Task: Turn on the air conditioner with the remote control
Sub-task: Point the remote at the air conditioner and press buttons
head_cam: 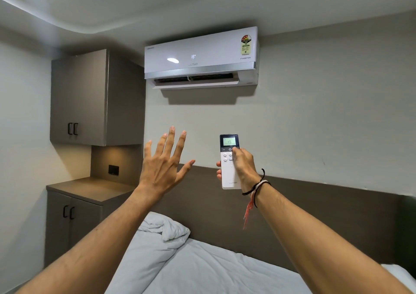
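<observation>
I hold the remote control upright in my right hand, raised between the bed's dark headboard and the air conditioner mounted high on the wall above it. My fingers wrap round the remote's lower half from behind, their tips showing at its left edge, while my thumb lies across the front with its tip just beside the power button under the lit screen. My left hand holds nothing: it is lifted beside the remote, palm away from me, fingers spread wide and well apart from everything.

The remote looks like a slim, light, rigid plastic bar with a smooth shell, so I judge it could slip if held loosely, and a fall onto anything hard might crack the screen. The lower body, below the buttons, is the sensible place to grip, since it leaves the keys free for the thumb and the top end pointed at the unit.

The unit's front panel shows a lit number and its bottom flap stands open, so the task seems done or nearly so. Below my arms lies the bed with a white duvet.
</observation>
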`<state>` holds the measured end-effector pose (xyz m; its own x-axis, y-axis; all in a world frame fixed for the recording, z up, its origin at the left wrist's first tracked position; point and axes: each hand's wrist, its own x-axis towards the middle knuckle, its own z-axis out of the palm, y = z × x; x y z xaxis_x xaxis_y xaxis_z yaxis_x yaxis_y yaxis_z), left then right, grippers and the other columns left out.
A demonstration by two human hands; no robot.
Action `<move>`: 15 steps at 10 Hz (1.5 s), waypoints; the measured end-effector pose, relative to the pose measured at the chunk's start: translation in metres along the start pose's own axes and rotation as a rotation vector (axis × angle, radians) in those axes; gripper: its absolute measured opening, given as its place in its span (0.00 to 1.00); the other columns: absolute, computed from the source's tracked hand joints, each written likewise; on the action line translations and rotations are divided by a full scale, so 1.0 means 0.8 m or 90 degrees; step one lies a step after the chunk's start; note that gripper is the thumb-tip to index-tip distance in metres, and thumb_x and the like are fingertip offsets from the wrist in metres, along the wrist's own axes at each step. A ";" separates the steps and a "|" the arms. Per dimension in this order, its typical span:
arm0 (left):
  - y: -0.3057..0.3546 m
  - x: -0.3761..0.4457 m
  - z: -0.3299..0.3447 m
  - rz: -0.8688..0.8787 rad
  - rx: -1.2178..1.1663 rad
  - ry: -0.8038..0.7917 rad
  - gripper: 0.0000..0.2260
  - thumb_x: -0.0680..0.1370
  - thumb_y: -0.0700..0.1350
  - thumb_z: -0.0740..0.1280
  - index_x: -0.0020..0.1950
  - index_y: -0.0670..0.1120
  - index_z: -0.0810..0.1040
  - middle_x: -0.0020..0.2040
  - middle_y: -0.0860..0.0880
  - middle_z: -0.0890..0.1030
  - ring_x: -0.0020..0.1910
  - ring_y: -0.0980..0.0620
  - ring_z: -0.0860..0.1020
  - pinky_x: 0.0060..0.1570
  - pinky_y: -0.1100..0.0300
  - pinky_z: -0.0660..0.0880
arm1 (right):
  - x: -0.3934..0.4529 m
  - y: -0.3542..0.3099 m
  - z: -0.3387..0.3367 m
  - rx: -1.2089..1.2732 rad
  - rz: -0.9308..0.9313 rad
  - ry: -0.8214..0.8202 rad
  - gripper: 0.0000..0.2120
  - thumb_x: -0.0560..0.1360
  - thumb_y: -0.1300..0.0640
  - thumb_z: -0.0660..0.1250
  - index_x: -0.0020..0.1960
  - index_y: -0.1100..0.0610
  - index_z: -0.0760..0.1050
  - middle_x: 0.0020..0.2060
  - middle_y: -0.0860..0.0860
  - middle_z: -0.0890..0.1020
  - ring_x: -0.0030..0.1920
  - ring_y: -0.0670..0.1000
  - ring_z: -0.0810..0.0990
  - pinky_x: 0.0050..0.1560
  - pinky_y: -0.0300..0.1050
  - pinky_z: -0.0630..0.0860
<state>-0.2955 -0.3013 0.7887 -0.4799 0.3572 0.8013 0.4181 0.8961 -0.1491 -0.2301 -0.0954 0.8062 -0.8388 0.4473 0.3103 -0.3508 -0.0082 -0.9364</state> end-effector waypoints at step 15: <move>0.012 0.002 0.004 0.013 -0.005 0.007 0.38 0.78 0.70 0.43 0.84 0.51 0.53 0.82 0.39 0.60 0.79 0.38 0.64 0.72 0.31 0.64 | -0.007 0.008 -0.029 -0.224 -0.178 0.107 0.33 0.65 0.54 0.81 0.67 0.49 0.73 0.53 0.55 0.84 0.57 0.60 0.81 0.57 0.54 0.81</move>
<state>-0.2948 -0.2910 0.7869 -0.4625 0.3717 0.8050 0.4332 0.8869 -0.1606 -0.2175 -0.0773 0.7949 -0.6434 0.5274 0.5549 -0.3666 0.4240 -0.8282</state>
